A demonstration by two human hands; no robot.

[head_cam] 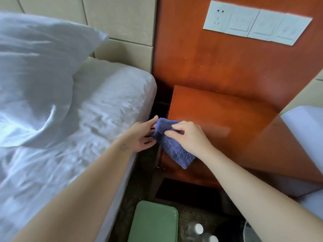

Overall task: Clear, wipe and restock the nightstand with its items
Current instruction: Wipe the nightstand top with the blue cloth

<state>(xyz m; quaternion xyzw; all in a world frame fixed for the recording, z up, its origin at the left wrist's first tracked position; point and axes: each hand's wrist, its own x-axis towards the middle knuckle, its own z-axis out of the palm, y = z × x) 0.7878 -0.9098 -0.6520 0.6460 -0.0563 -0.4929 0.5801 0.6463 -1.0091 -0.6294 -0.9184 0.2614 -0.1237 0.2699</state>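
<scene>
Where I see the cloth (pixel 174 147): across the left edge of the nightstand (pixel 218 116), near its front corner. It is blue and folded, its lower end over the wooden top and its upper end just past the edge.
Right hand (pixel 188 135): above the nightstand's front-left part, fingers curled and pinching a fold of the cloth near its upper end.
Left hand (pixel 143 135): just left of the nightstand, over the gap beside it. It is spread fairly wide, palm showing, thumb tip against the cloth's upper corner and fingertips meeting its left edge. I see no grip there.
Nightstand top: orange-brown wood with a sheen, nothing but the cloth and my view of the hands on it.
Bed (pixel 97 109): left of the nightstand, white sheet rumpled, with a white pillow (pixel 35 67) further left and back.
Wall panel (pixel 227 58): directly behind the nightstand, same wood, carrying a white strip of socket and switches (pixel 257 23) high up.
Green tray (pixel 153 222): on the dark floor in front of the nightstand.
Bottles (pixel 199 228): just right of the tray, in front of the nightstand; only the white caps show clearly.
Second bed (pixel 304 123): right of the nightstand, white bedding only partly in view.
</scene>
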